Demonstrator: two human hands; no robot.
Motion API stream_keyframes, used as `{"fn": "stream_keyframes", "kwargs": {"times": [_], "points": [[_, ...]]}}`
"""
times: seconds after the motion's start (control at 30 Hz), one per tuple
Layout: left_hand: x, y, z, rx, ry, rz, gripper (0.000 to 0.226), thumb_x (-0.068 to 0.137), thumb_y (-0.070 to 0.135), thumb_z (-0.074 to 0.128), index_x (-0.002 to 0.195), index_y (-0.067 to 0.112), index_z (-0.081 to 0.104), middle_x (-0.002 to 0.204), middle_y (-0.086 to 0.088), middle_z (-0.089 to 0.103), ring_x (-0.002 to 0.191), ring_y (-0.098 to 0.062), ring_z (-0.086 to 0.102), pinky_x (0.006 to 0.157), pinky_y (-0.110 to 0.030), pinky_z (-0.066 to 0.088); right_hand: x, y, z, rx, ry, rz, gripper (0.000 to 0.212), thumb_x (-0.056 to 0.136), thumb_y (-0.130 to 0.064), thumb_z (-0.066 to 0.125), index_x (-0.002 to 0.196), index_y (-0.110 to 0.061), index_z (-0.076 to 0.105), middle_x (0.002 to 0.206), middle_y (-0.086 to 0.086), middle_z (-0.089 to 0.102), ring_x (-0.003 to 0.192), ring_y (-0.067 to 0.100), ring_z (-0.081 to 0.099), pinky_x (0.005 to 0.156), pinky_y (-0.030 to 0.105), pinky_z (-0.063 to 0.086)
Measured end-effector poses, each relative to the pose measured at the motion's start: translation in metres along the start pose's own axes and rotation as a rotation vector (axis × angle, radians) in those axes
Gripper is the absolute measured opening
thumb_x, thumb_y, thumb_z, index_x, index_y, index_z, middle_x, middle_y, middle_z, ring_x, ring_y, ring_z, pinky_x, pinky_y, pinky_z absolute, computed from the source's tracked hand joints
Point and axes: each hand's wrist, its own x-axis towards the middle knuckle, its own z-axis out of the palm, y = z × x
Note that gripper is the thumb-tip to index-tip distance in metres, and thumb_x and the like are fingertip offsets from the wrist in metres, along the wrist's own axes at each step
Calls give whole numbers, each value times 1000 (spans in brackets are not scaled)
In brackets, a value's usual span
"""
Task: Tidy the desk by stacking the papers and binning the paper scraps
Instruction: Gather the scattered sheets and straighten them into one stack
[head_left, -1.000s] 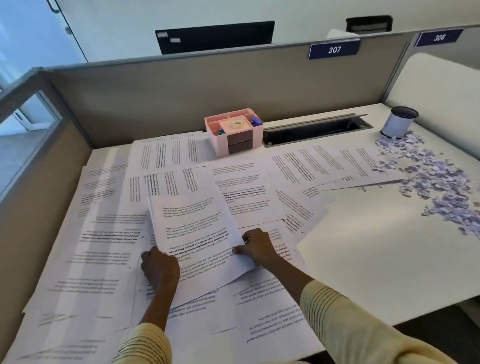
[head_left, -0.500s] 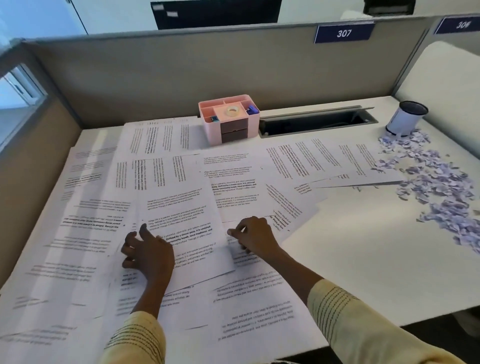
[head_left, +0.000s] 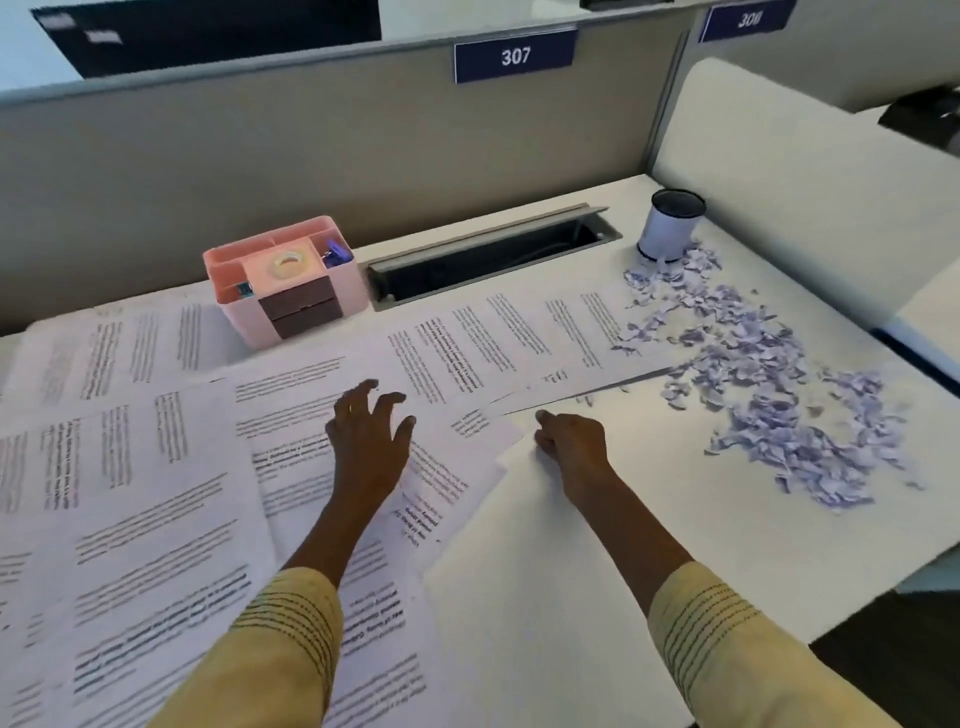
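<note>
- Papers (head_left: 156, 493): printed sheets lie loose and overlapping over the left and middle of the desk (head_left: 701, 545), unstacked, text running in different directions. They reach from the near edge back to the pink organiser (head_left: 283, 280).
- Blank-faced sheet (head_left: 519, 597): lies right of the printed papers, its far corner under the right hand.
- Paper scraps (head_left: 769, 395): pale purple bits strewn right of the papers, from the foot of the small bin (head_left: 670, 223) toward the near right of the desk. A few lie on the far-right printed sheet.
- Small bin: upright, dark rim, white body, right of the cable slot (head_left: 493, 254).
- Left hand (head_left: 371, 441): fingers spread and slightly bent, palm down over the printed papers in front of the organiser, gripping nothing; contact with the sheet cannot be told.
- Right hand (head_left: 574, 447): fingers curled at the far corner of the blank-faced sheet, pinching its edge.
</note>
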Motion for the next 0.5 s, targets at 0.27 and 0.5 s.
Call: {"fn": "stream_keyframes", "kwargs": {"times": [0.27,0.5], "points": [[64,73,74,229,-516,238,111,67,82,45,152,21,7,160,-11,-7,147,-31,-10,117,-43,-7,29,-20,-10,453,-74,185,42,88,-5,60,126,9,48,88,11,60,74,19,62,81,30,54],[76,90,80,437,-435,464,53,98,40,42,139,6,44,148,-17,39,127,-29,49,99,-38,43,35,-15,-14,528,-57,183,49,85,-1,63,129,8,46,104,17,64,96,28,65,88,36,54]]}}
